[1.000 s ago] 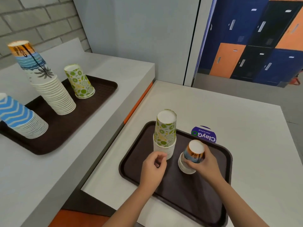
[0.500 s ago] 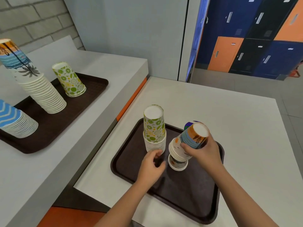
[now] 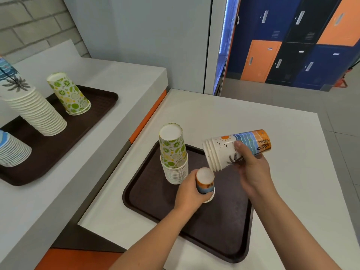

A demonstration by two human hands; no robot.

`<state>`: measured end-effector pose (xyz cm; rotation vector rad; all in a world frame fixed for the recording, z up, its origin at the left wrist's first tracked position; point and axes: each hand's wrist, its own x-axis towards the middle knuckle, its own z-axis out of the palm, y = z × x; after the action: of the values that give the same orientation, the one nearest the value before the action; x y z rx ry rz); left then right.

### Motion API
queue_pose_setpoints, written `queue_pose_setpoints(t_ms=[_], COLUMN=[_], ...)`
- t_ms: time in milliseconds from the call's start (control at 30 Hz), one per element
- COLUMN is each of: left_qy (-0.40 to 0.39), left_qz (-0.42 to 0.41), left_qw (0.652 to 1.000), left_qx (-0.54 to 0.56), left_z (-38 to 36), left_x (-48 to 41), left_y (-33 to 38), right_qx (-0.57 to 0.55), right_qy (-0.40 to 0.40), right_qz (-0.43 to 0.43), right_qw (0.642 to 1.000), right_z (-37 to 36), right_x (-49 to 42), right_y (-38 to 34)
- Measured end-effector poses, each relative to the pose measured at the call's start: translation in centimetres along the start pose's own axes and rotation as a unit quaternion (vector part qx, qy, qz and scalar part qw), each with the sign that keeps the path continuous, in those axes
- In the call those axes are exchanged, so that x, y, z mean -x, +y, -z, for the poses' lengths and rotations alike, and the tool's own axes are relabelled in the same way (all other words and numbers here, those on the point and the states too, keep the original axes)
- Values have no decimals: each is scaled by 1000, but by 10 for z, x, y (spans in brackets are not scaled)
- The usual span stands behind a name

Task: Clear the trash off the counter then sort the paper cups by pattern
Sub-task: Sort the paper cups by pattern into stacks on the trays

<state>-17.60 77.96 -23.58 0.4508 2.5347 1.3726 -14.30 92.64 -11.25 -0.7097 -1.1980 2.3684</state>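
On worktop [image 3: 282,133], near tray [image 3: 152,201]: citrus-pattern stack [image 3: 173,152], upturned; just beside it one upturned beach-pattern cup [image 3: 205,182], left hand [image 3: 190,191] wrapped round it; right hand [image 3: 251,168] clasps beach-pattern stack [image 3: 229,151], tipped sideways above that tray. At left, far tray [image 3: 87,117] holds three more upturned groups.

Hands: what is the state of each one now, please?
Left hand: grips one beach-print cup.
Right hand: grips a tilted stack of beach-print cups.

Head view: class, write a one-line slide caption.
Right hand holds a tilted beach-print cup stack; left hand grips a single matching cup on the brown tray.
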Motion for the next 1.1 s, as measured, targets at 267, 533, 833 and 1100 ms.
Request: queue_pose_setpoints(t_ms=[267, 533, 833, 1100], left_qy=[82, 251, 477, 484], left_qz=[79, 39, -44, -22], left_qw=[989, 961, 877, 873], left_qx=[91, 110, 31, -58], left_z=[76, 234, 453, 546], left_x=[52, 50, 5, -65], left_y=[10, 72, 119, 93], right_qx=[-46, -58, -18, 28], right_qy=[-61, -182, -254, -279], right_qz=[-63, -74, -26, 54], right_qw=[995, 979, 967, 958], right_z=[-30, -137, -301, -452], right_x=[-5, 2, 7, 15], right_y=[-8, -20, -10, 21])
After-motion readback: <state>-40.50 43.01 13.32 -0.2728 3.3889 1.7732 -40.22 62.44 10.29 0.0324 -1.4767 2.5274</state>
